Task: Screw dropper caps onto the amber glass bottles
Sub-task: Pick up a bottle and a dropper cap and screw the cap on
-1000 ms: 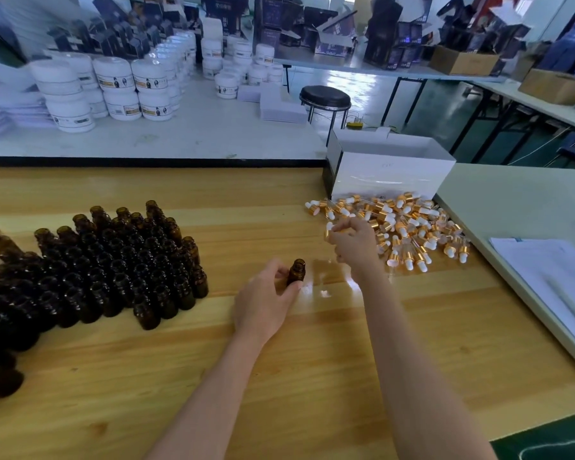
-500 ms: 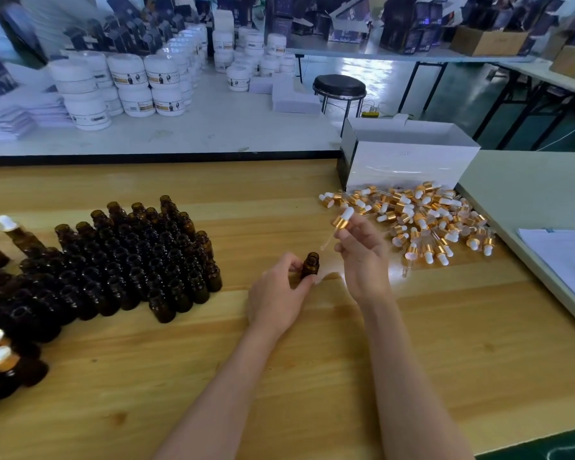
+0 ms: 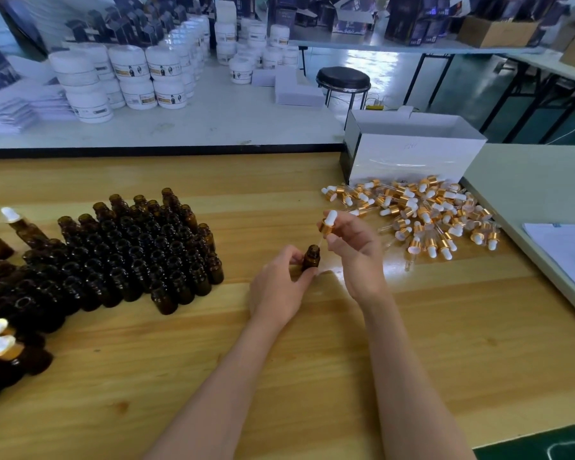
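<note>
My left hand (image 3: 278,285) grips a small amber glass bottle (image 3: 311,258) upright on the wooden table (image 3: 312,360). My right hand (image 3: 356,250) pinches a dropper cap (image 3: 327,224) with a gold collar and white bulb just above the bottle. Its glass tube points down at the bottle's open mouth. A dense group of open amber bottles (image 3: 123,254) stands to the left. A heap of loose dropper caps (image 3: 422,214) lies to the right.
A white box (image 3: 412,157) stands behind the cap heap. Capped bottles (image 3: 0,346) sit at the far left edge. Papers (image 3: 565,247) lie on the grey table to the right. White jars (image 3: 130,78) fill the table behind.
My right hand lifted a dropper cap from the heap and brought it left and down over the bottle. My left hand kept hold of the bottle.
</note>
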